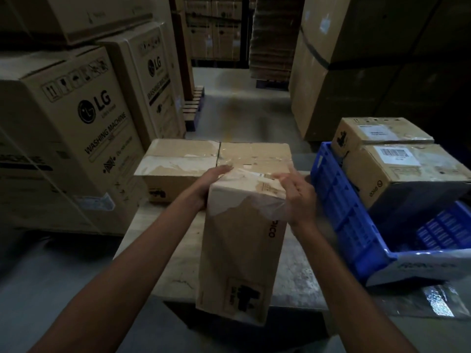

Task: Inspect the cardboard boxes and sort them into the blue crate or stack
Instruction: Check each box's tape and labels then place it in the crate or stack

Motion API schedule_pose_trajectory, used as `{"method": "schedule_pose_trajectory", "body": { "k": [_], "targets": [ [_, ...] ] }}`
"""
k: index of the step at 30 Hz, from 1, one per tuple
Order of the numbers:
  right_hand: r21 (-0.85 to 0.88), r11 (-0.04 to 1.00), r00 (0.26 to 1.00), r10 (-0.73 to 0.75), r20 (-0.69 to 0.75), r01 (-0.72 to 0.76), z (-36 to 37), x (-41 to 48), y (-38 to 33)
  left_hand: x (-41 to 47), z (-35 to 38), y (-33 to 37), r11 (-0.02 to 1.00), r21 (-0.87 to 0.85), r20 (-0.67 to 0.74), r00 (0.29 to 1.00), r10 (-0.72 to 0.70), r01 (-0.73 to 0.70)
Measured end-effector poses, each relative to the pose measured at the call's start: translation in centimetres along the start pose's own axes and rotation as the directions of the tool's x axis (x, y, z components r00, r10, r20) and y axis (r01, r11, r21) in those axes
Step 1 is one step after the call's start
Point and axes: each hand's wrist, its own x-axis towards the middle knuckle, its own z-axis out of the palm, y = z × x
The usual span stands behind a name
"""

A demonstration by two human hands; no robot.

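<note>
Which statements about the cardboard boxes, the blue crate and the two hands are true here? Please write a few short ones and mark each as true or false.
1. The left hand and the right hand both hold the tall brown cardboard box. True.
2. The blue plastic crate has nothing in it. False: two labelled cardboard boxes sit in it.
3. The blue plastic crate is on the person's left. False: it is on the right. The large printed washing-machine cartons are on the left.
4. Two taped cardboard boxes lie side by side on the grey table, beyond the held box. True.
</note>
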Motion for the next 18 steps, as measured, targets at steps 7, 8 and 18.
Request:
{"method": "schedule_pose_trajectory", "body": {
  "k": [7, 8, 18],
  "targets": [
    [0.195, 0.966, 0.974, 0.136, 0.180, -0.171, -1.1, -2.2, 0.9, -1.6, 0.3, -3.2, 0.978, 0.025, 0.007, 0.978, 0.206, -0.206],
    [0.154, 0.978, 0.975, 0.111, 0.190, -0.142, -1.3, -2.5, 1.5, -1.8, 0.5, -4.0, 0.969, 0.050, 0.007, 0.971, 0.241, -0.241],
    [-0.534, 0.839, 0.994, -0.088, 0.065, 0.109, -4.0, -5.2, 4.8, -2.2, 1.1, -8.5, 0.418, 0.819, 0.046, 0.772, 0.634, -0.392]
  ]
}}
